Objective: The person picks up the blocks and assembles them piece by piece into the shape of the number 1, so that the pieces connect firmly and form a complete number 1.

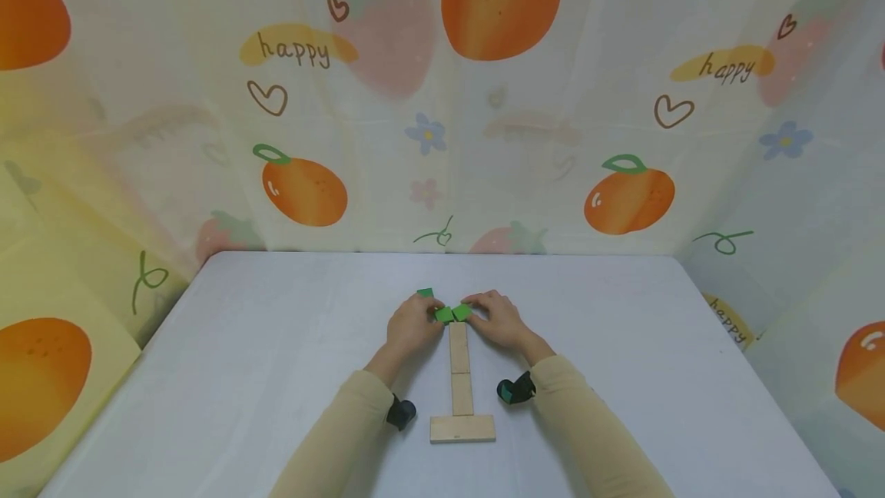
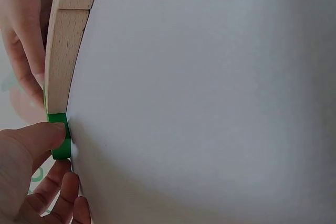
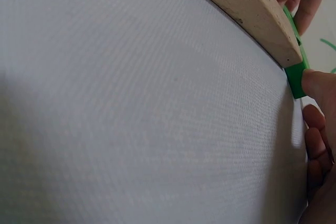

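Two small green blocks, a left one and a right one, lie tilted side by side at the far end of a column of wooden blocks. My left hand pinches the left green block, its thumb on the near side in the left wrist view. The right green block is between the thumb and fingers of my right hand. Another green piece lies just beyond my left hand, partly covered by it.
Nearer me, a second upright-running wooden block continues the column down to a crosswise wooden block. All lie on a white table. A fruit-printed curtain hangs behind the table's far edge.
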Available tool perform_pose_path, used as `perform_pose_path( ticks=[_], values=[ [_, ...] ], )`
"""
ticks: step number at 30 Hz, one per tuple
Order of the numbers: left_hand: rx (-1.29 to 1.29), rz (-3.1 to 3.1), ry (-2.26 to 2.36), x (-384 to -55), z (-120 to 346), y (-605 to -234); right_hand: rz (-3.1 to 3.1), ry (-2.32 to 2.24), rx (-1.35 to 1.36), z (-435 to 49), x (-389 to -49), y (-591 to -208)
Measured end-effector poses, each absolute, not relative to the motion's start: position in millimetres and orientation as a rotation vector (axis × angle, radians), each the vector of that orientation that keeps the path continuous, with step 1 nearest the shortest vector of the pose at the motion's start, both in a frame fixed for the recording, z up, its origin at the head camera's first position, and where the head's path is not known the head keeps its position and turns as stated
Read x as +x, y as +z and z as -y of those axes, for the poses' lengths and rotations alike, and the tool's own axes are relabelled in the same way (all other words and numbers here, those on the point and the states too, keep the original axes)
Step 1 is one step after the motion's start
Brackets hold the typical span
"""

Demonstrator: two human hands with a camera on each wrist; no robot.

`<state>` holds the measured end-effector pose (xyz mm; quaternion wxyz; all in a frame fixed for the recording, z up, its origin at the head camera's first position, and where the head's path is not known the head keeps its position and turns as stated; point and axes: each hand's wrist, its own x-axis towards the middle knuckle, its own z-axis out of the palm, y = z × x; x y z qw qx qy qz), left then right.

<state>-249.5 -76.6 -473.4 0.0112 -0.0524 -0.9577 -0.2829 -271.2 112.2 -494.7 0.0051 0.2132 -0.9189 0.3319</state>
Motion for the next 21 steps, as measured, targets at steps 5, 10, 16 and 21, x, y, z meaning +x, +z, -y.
perform_pose_path(
  ticks=[5,10,16,21],
  values=[
    [-0.16,2.983,-0.884,-249.8,77.6,-475.8,2.883,1.048,0.663,-111.1,-270.1,-493.7],
    [-0.179,2.975,-0.881,-249.9,77.3,-477.4,2.889,1.04,0.653,-111.1,-270.0,-494.2],
    [-0.169,2.975,-0.883,-249.7,77.2,-477.5,2.886,1.042,0.658,-111.6,-270.3,-494.2],
    [-0.174,2.972,-0.896,-249.5,77.7,-477.7,2.884,1.023,0.665,-111.7,-271.1,-494.3]
  ],
)
